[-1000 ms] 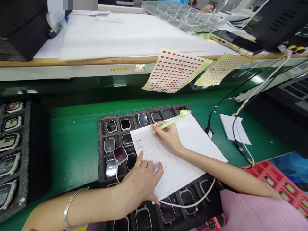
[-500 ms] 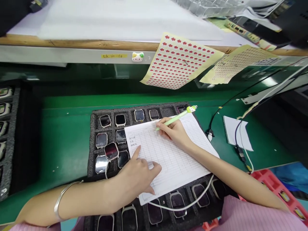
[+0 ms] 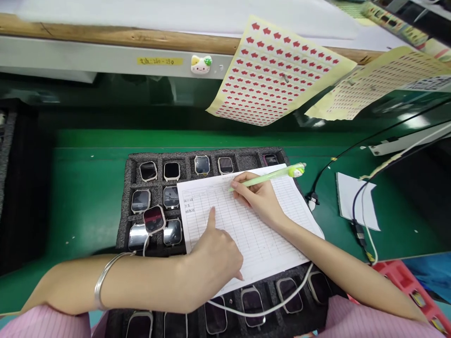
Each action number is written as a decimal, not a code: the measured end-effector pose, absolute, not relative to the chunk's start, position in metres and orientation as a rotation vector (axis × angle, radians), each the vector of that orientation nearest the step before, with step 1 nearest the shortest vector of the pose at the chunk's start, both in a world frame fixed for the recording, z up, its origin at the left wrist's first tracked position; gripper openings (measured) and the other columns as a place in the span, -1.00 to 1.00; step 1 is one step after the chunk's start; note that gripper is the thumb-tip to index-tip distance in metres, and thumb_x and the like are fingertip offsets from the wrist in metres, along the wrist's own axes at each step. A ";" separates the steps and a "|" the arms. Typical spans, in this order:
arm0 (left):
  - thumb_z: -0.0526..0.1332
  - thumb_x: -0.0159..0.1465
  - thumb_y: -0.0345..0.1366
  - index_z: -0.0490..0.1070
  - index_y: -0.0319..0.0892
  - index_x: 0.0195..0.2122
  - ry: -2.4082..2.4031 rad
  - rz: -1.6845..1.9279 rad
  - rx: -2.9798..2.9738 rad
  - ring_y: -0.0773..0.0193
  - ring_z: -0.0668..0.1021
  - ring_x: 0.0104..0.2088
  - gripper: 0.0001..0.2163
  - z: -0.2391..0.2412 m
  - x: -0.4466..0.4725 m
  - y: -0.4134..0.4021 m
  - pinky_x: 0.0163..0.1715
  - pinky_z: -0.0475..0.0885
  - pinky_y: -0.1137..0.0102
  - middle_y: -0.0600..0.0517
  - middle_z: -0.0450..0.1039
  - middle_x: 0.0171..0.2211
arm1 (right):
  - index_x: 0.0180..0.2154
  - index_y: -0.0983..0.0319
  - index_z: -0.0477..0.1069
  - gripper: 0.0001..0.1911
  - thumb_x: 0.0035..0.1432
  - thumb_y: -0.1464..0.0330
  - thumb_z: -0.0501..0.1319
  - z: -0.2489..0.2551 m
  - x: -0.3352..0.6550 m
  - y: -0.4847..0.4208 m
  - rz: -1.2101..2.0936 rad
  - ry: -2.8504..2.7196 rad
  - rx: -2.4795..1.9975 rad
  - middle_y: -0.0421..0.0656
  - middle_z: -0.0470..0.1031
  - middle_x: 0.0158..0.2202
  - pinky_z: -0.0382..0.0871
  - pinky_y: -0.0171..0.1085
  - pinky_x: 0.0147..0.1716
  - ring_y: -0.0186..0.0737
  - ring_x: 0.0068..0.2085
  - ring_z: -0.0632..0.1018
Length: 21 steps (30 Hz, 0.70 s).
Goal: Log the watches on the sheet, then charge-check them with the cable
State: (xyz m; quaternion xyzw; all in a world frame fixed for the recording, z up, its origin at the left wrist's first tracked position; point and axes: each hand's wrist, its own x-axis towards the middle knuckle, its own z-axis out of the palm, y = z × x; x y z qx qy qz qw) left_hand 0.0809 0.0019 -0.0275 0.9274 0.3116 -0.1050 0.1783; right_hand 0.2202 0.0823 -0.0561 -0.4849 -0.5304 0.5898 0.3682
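Note:
A printed form [image 3: 253, 239] with a ruled grid and a few handwritten words at its left lies over a black foam tray [image 3: 127, 164] of smartwatches. My right hand [image 3: 259, 195] rests on the sheet, shut on a light green pen [image 3: 262, 178] with a cartoon topper; the tip is near the paper's upper part. On the form's left half is my left hand [image 3: 214, 258], holding nothing. Its index finger points up the page while the other fingers curl under, partly hidden. Left of the form, one smartwatch [image 3: 154, 219] with a white cable sits raised above the others.
A white cable [image 3: 260, 311] loops across the tray's near side. Sticker sheets with red arrows [image 3: 278, 70] hang from the shelf edge [image 3: 116, 35]. Right of the tray are black cables [image 3: 313, 188], white papers [image 3: 355, 199] and a red tray [image 3: 405, 281]. Another foam tray [image 3: 10, 141] stands left.
My left hand has slid right across the form, its index finger moving off the handwritten words into the grid. The pen leans lower to the right. The camera view has shifted slightly.

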 end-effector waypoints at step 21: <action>0.21 0.09 0.10 0.39 -0.39 -0.31 0.974 -0.033 2.659 0.16 0.55 -0.45 -0.48 -0.034 0.126 0.019 0.12 0.14 -0.07 -0.09 0.48 -0.49 | -0.42 0.27 0.38 -0.89 0.07 0.38 0.28 -0.049 0.260 0.095 1.600 -1.286 -1.236 -0.25 0.32 -0.61 -0.07 -0.41 -0.73 -0.46 -0.68 0.20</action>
